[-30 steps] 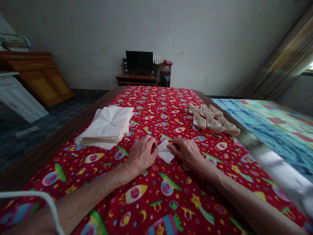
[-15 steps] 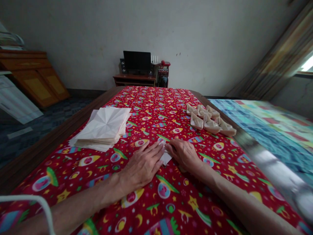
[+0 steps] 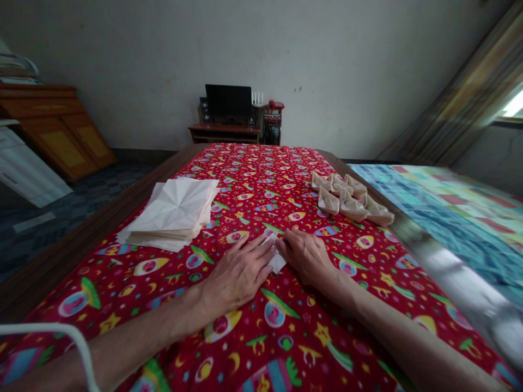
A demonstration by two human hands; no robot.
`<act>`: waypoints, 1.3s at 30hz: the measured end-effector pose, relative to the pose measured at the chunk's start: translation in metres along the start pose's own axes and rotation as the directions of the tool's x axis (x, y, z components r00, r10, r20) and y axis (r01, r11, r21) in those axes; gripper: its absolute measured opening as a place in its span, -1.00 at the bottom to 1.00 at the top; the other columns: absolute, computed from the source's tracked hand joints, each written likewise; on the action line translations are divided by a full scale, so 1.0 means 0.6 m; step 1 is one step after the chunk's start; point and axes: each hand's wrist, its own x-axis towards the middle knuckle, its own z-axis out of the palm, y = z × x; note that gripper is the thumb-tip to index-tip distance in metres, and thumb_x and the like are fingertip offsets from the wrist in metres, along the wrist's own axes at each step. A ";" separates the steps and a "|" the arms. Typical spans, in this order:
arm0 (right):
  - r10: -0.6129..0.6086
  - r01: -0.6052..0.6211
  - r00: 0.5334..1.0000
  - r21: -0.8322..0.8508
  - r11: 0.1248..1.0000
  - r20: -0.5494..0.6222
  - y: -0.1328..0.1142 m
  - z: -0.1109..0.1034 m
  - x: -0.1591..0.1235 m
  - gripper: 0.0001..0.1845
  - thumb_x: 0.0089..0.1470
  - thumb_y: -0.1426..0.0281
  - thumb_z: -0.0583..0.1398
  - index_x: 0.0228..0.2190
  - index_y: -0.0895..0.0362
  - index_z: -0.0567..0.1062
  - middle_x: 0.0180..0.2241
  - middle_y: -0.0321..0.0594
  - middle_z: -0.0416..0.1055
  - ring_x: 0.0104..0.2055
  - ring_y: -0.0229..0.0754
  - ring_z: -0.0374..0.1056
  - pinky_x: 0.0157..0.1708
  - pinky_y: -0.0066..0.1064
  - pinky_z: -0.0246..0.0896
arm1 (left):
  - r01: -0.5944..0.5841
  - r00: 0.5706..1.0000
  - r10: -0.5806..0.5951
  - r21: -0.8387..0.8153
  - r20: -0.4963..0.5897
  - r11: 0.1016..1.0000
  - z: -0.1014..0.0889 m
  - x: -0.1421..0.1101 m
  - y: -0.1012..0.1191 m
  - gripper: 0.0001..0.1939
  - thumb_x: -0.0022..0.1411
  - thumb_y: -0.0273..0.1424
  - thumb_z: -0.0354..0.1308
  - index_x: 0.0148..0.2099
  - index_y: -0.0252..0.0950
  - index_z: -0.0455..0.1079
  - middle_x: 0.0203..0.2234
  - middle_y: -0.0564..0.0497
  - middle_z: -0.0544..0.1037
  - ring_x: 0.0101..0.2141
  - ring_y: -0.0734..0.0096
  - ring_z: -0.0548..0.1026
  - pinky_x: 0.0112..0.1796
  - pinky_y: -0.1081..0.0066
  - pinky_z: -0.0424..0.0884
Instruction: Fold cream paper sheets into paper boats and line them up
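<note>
A small folded piece of white paper (image 3: 278, 263) lies on the tablecloth between my hands, partly covered by their fingers. My left hand (image 3: 241, 268) rests flat on its left side, fingers stretched out and pressing it down. On the other side my right hand (image 3: 306, 256) is curled, with thumb and fingers closed at the paper's right edge. A stack of creased white paper sheets (image 3: 175, 204) lies to the left, beyond my left hand. Several folded paper shapes (image 3: 353, 206) with pointed corners stand in rows to the right, past my right hand.
A red patterned cloth (image 3: 261, 185) covers the long table. A white cable (image 3: 77, 343) curves over my left forearm. Beyond the table's far end stands a desk with a monitor (image 3: 229, 102). A bed (image 3: 449, 218) is at the right, and a wooden cabinet (image 3: 61, 130) at the left.
Both hands stay at the folded paper with only slight finger shifts; a little more of the paper shows between them. The stack and the folded shapes have not moved.
</note>
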 end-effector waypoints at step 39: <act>-0.268 0.269 0.963 0.178 0.947 -0.030 0.000 -0.038 -0.030 -0.72 0.25 0.35 -0.02 -0.31 0.15 0.45 -0.36 -0.12 0.49 -0.29 -0.17 0.38 -0.20 -0.31 0.13 | 0.284 0.953 -0.288 -0.052 -0.094 0.957 0.001 0.031 -0.030 -0.72 0.27 -0.28 -0.02 -0.42 -0.30 0.35 -0.44 -0.04 0.44 -0.33 0.30 0.41 -0.28 0.34 0.34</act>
